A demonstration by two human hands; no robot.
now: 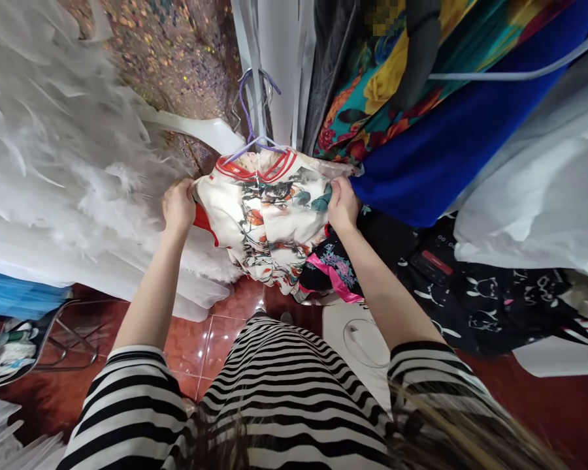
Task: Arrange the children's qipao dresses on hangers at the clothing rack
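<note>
A small white floral garment (pixel 284 225) with red collar trim hangs in front of me on a purple hanger (pixel 245 104). My left hand (pixel 179 205) pinches its left shoulder edge, where some red lining or trim shows below. At the opposite shoulder, my right hand (pixel 343 202) is closed on the cloth. The garment is spread between both hands, front facing me. Black cloth with pink trim (pixel 336 274) shows just under my right wrist.
White feathery cloth (pixel 78 176) fills the left side. A white hanger (pixel 200 128) juts in beside the garment. Blue cloth (pixel 421 176) and floral cloth (pixel 367 98) hang at right. A phone (pixel 434 261) lies on black printed fabric (pixel 485 313). Red tiles (pixel 186 339) cover the floor.
</note>
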